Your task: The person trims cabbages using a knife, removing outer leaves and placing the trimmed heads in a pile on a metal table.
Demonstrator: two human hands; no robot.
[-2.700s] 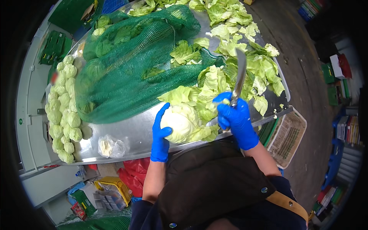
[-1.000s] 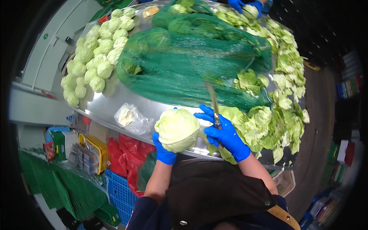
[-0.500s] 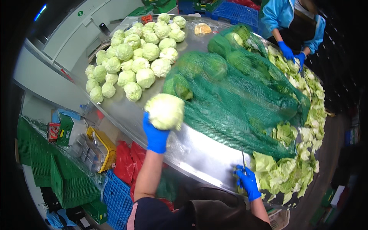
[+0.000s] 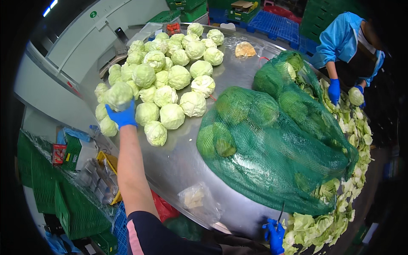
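My left hand [image 4: 123, 114], in a blue glove, grips a pale green cabbage [image 4: 119, 95] from its near side. It is at the left edge of a pile of trimmed cabbages [image 4: 172, 115] on the steel table. My right hand [image 4: 275, 236], also blue-gloved, is closed round a thin-bladed knife [image 4: 281, 211] pointing away from me; its handle is mostly hidden. Just beyond the knife lies a large green mesh sack [image 4: 272, 157] with several cabbages inside. Loose cabbage leaves [image 4: 316, 229] are heaped beside my right hand.
Across the table at the right, a person in blue sleeves holds a cabbage [image 4: 356, 96] over more leaves. A clear plastic bag [image 4: 199, 199] lies near the front edge. Green crates [image 4: 76, 204] and a yellow crate [image 4: 111, 163] stand at the left, below the table [image 4: 182, 159].
My left hand has carried the cabbage away from me and left to the pile. My right hand keeps the knife near the table's front edge. The view has shifted.
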